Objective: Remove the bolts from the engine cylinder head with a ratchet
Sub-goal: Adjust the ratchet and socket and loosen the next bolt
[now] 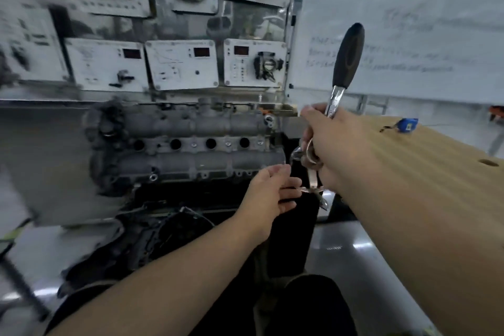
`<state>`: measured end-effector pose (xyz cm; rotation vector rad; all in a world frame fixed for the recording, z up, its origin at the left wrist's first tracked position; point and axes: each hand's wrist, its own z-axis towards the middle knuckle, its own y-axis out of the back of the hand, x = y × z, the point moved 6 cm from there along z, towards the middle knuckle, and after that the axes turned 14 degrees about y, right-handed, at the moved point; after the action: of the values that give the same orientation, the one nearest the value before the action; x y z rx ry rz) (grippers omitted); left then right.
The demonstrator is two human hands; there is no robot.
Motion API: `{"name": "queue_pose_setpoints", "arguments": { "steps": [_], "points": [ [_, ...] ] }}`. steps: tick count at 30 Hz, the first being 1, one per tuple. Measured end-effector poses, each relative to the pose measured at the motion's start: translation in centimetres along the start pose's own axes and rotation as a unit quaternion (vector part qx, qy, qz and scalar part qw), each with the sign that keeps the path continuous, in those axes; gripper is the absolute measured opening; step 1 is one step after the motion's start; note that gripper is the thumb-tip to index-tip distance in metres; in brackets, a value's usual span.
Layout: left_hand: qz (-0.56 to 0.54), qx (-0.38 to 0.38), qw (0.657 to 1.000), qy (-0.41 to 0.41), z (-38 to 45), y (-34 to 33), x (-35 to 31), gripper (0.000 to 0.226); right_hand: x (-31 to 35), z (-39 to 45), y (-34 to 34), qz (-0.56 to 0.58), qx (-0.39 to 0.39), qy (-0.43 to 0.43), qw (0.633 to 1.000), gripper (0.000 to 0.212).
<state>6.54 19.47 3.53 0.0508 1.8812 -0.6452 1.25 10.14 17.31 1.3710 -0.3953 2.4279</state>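
- The back wall is covered with white instrument panels (181, 64), three of them carrying small red displays; whatever is printed on them is too blurred to read.
- To the right of the panels stands a whiteboard (403, 22) with a few lines of handwriting, smeared beyond reading.
- A wooden workbench (441, 172) runs along the right side, with a round hole near its edge and a small blue object (408, 124) lying at its far end; I cannot make out any label on it.
- The engine cylinder head (185, 142) sits in front of the panels, grey and grimy, with a row of four dark round openings across its middle. Below it hangs a dark cover and more engine parts, blurred.
- The right hand (335, 142) is raised just right of the cylinder head, fingers curled round the metal shaft of a ratchet (346, 63), whose black handle points up against the whiteboard.
- An extension bar (313, 177) drops from under that hand.
- The left hand (272, 194) reaches toward the lower tip of that bar, fingers loosely extended; whether they pinch it or only touch it I cannot tell.
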Motion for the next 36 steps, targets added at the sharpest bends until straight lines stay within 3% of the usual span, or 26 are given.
{"name": "queue_pose_setpoints", "arguments": {
  "steps": [7,13,18,36],
  "points": [
    [-0.152,0.012,0.988,0.011,-5.5,6.1,-2.0,0.040,2.2,-4.5,-7.9,0.090,0.054,-0.024,0.994,0.016],
    [-0.207,0.012,0.978,0.007,-7.6,9.4,-2.0,0.012,1.8,-6.3,-12.1,0.108,0.101,-0.065,0.987,0.016],
    [-0.266,-0.006,0.964,0.003,-7.4,12.5,-0.7,0.006,-0.2,-7.2,-13.8,0.106,0.119,-0.101,0.982,0.017],
    [-0.278,0.016,0.960,0.009,-5.9,13.3,-0.1,0.006,-1.8,-7.6,-14.5,0.078,0.105,-0.099,0.986,0.027]
  ]
}}
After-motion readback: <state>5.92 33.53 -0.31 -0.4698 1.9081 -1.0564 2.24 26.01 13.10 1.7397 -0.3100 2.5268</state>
